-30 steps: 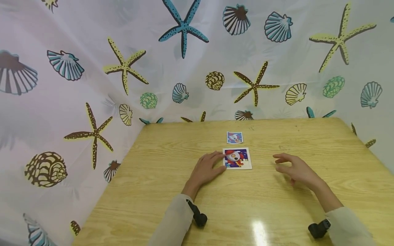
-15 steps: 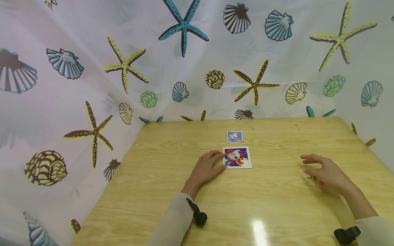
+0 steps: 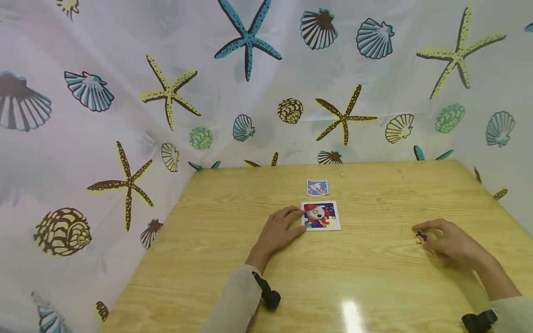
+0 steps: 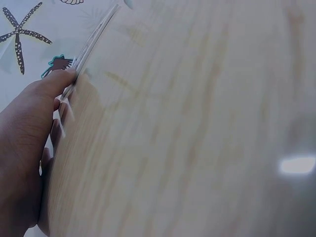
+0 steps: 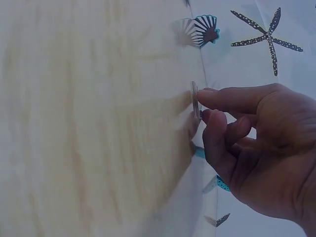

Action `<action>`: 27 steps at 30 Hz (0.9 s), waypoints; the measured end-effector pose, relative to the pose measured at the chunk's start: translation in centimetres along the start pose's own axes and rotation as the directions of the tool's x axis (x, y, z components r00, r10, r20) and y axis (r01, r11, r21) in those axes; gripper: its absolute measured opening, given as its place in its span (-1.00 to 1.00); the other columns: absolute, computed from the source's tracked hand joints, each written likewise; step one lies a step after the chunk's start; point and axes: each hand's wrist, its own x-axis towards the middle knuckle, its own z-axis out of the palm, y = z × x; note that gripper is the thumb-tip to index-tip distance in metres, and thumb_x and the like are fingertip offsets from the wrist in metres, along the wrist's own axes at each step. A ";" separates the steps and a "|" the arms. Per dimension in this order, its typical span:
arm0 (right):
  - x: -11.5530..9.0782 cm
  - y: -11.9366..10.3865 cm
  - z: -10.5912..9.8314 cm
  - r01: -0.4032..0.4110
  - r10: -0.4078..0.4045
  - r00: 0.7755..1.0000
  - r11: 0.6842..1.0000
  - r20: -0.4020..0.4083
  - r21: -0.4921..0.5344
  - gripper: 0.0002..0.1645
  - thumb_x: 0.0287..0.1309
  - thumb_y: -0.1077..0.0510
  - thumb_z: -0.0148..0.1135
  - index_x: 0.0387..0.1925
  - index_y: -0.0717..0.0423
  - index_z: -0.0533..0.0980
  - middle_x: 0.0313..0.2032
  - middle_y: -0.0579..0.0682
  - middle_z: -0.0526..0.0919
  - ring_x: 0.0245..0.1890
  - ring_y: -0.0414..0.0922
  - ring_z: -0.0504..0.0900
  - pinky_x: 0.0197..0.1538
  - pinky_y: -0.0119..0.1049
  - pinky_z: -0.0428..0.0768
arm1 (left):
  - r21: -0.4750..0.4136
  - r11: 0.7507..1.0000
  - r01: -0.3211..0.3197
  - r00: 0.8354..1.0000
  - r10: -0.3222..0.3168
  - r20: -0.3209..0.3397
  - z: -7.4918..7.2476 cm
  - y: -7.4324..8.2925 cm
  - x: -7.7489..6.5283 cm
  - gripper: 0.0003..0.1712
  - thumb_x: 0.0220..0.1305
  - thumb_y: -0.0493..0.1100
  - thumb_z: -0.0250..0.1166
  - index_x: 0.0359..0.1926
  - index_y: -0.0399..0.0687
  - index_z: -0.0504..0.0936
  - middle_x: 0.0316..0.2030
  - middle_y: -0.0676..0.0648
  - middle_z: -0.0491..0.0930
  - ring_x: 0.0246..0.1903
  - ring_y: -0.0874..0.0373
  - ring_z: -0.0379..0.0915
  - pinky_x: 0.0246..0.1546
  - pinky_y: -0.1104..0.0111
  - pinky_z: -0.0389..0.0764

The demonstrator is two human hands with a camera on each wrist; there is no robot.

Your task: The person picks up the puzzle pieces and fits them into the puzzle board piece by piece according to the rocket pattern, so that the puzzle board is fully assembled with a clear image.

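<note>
A square picture puzzle in a white frame lies on the wooden table, with a pale unfilled patch at its lower right. My left hand rests at its left side, fingertips and thumb on the frame's edge, fingers relaxed. Off to the right, my right hand has index finger and thumb around a small purple and yellow jigsaw piece. Seen edge-on in the right wrist view, the jigsaw piece sits close at the table surface, with the fingertips right against it.
A small picture card showing a similar image lies just behind the puzzle. The wooden table ends at a white curtain printed with shells and starfish, which hangs behind and at both sides.
My right hand has moved right across the table, away from the puzzle, and its finger and thumb have closed around the jigsaw piece. My left hand has stayed put.
</note>
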 end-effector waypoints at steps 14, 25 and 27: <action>1.6 -1.1 2.5 -0.008 -0.017 0.993 0.978 -0.120 -0.208 -0.54 0.33 0.26 0.34 0.20 0.39 0.57 0.14 0.52 0.57 -0.83 -0.23 0.32 -0.73 -0.24 0.52 | 0.009 1.000 -0.006 1.000 0.006 0.006 -0.6 -0.1 -0.3 -0.34 0.50 0.31 0.14 0.53 0.32 0.39 0.48 0.07 0.34 0.52 0.04 0.15 0.58 0.07 0.03; 2.2 -1.6 3.6 -0.012 -0.009 0.994 0.982 -0.111 -0.186 -0.53 0.34 0.25 0.34 0.22 0.37 0.54 0.00 0.35 0.58 -0.79 -0.20 0.39 -0.71 -0.25 0.53 | 0.002 1.000 -0.005 1.000 0.005 0.008 -0.5 0.0 -0.3 -0.33 0.50 0.31 0.14 0.53 0.32 0.39 0.48 0.07 0.34 0.53 0.04 0.13 0.59 0.08 0.02; 2.2 -1.6 3.5 -0.013 -0.009 0.994 0.980 -0.110 -0.196 -0.56 0.34 0.26 0.33 0.19 0.35 0.56 -0.02 0.33 0.60 -0.79 -0.22 0.37 -0.71 -0.27 0.51 | -0.005 1.000 -0.004 1.000 0.004 0.006 -0.4 0.1 -0.3 -0.33 0.50 0.31 0.15 0.52 0.31 0.40 0.48 0.06 0.34 0.54 0.03 0.13 0.59 0.07 0.02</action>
